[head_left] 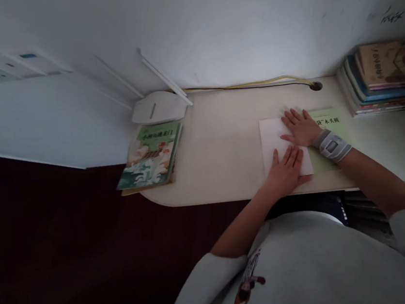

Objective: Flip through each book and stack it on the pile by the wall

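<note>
A white sheet of paper [272, 139] lies flat on the cream desk [222, 135], its right part over a pale green booklet with printed Chinese characters [326, 120]. My left hand [285, 172] rests palm down on the near edge of the sheet, fingers spread. My right hand [297, 127] presses flat on the sheet's far right part, with its fingertips near the far edge. A grey wrist brace [331, 146] wraps my right wrist. Neither hand grips anything.
A stack of books [380, 80] stands at the desk's right end. A green illustrated book [150, 155] overhangs the left edge beside a white lamp base [157, 107]. A yellow-and-black cable [249, 84] runs along the wall to a desk grommet [315, 86].
</note>
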Action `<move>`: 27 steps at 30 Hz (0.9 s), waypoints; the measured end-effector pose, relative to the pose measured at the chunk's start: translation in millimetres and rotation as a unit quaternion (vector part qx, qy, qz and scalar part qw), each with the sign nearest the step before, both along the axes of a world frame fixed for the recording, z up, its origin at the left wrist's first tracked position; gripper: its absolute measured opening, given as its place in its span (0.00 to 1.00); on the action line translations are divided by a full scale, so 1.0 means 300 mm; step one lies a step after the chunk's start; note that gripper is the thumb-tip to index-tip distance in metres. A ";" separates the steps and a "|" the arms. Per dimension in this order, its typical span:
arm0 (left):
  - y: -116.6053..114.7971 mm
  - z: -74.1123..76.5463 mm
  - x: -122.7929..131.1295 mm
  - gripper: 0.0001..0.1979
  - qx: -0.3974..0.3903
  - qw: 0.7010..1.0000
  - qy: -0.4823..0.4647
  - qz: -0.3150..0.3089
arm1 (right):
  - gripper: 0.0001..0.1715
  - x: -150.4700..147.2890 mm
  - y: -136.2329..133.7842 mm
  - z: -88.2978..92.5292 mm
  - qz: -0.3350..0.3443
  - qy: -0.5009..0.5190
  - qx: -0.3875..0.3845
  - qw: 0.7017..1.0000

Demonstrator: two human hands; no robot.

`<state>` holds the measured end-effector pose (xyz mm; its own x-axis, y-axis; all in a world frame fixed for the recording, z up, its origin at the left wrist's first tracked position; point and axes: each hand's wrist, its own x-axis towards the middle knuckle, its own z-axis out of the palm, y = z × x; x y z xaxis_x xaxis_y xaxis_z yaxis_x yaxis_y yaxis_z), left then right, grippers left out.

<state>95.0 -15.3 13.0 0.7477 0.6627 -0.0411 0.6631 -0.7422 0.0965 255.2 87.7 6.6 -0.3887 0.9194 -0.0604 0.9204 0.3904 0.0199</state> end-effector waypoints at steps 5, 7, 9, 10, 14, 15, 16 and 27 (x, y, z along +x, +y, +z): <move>0.072 0.054 -0.097 0.30 0.008 0.992 -0.077 0.098 | 0.41 -0.026 -0.021 -0.005 -0.062 0.034 0.045 0.996; 0.119 0.066 -0.186 0.27 0.045 0.960 -0.147 0.235 | 0.40 -0.025 -0.023 0.002 -0.083 0.055 0.053 0.994; 0.157 0.067 -0.278 0.28 0.034 0.917 -0.190 0.350 | 0.42 -0.023 -0.035 0.014 -0.108 0.068 0.041 0.991; 0.169 0.064 -0.317 0.29 -0.008 0.904 -0.195 0.381 | 0.44 -0.021 -0.050 0.021 -0.121 0.068 0.031 0.990; 0.168 0.036 -0.399 0.28 -0.165 0.875 -0.228 0.395 | 0.48 -0.014 -0.177 0.046 -0.130 0.051 0.020 0.990; 0.158 0.031 -0.403 0.28 -0.192 0.866 -0.256 0.385 | 0.48 -0.009 -0.221 0.050 -0.113 0.050 0.025 0.992; 0.148 0.030 -0.402 0.28 -0.223 0.852 -0.294 0.371 | 0.47 -0.001 -0.264 0.052 -0.089 0.054 0.025 0.994; 0.109 0.192 -0.099 0.31 -0.263 0.811 -0.512 0.104 | 0.49 0.054 -0.394 0.031 0.022 0.419 -0.114 0.901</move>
